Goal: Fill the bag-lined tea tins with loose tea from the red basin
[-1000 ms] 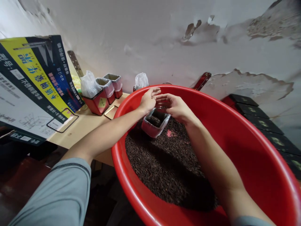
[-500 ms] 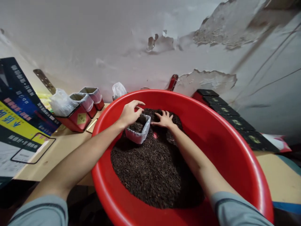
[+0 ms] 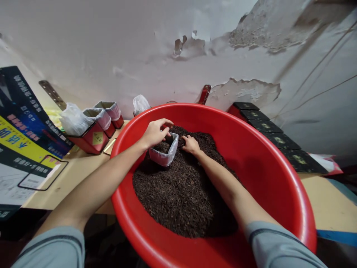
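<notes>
A wide red plastic tub (image 3: 276, 167) holds a heap of dark, loose tea leaves (image 3: 178, 197). On the heap at the tub's left side sits a box with a clear plastic bag liner (image 3: 164, 158), partly filled with leaves. My left hand (image 3: 156, 133) is over the box's back left edge, thumb and fingers apart; whether it touches the liner I cannot tell. Just right of the box, my right hand (image 3: 191, 144) is in the heap, its fingers curled together around tea leaves. The fingertips are partly hidden.
Red boxes with bag liners (image 3: 93, 136) stand left of the tub, near a printed carton (image 3: 25, 137). Black-topped boxes (image 3: 267, 126) line up at the right along the peeling wall (image 3: 125, 48). A white plastic bag (image 3: 141, 103) shows behind the tub.
My right hand has gone from spread fingers to curled ones, drawing slightly left toward the box. A pinkish-red patch among the leaves is now covered. My left hand has hardly moved.
</notes>
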{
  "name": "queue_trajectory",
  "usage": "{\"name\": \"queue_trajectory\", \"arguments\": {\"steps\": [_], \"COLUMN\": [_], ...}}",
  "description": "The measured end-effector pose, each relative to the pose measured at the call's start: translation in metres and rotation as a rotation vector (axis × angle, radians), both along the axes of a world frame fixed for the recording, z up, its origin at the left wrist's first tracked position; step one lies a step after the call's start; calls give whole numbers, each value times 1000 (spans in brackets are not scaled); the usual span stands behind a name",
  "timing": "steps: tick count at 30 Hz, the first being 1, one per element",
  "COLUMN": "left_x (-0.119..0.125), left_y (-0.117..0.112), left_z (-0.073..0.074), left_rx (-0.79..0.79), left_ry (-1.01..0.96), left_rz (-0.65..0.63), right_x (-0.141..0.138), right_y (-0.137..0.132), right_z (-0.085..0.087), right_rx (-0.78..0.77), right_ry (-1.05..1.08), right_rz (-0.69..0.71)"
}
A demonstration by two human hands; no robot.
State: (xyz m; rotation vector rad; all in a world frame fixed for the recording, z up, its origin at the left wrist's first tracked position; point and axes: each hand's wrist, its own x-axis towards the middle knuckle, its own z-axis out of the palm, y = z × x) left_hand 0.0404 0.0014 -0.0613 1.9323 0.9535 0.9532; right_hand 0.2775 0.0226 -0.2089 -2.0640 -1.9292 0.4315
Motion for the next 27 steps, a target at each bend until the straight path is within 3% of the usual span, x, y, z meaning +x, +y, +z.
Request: {"name": "queue_trajectory", "arguments": {"steps": [7, 10, 13, 17, 20, 24, 27], "left_x": [-10, -10, -6, 1, 6, 13, 17], "left_y": [19, 23, 24, 28, 29, 25, 23], "left_z": [-4, -6, -7, -9, -11, -14, -17], "left_rx": [58, 70, -18, -233, -391, -565, -654], "left_ry": [33, 7, -132, -392, -579, -794, -897], "left_rz": [166, 227, 268, 318, 278, 118, 99], "right_x": [2, -4, -17, -47, -73, -94, -96], "right_y": [14, 26, 34, 25, 8, -4, -4], "right_z": [13, 35, 69, 115, 134, 130, 119], "right_rx": [235, 358, 418, 400, 370, 339, 296], "right_ry": [476, 734, 948, 1351, 1481, 1476, 1421], "right_rz": [-197, -245, -233, 19, 249, 410, 469]}}
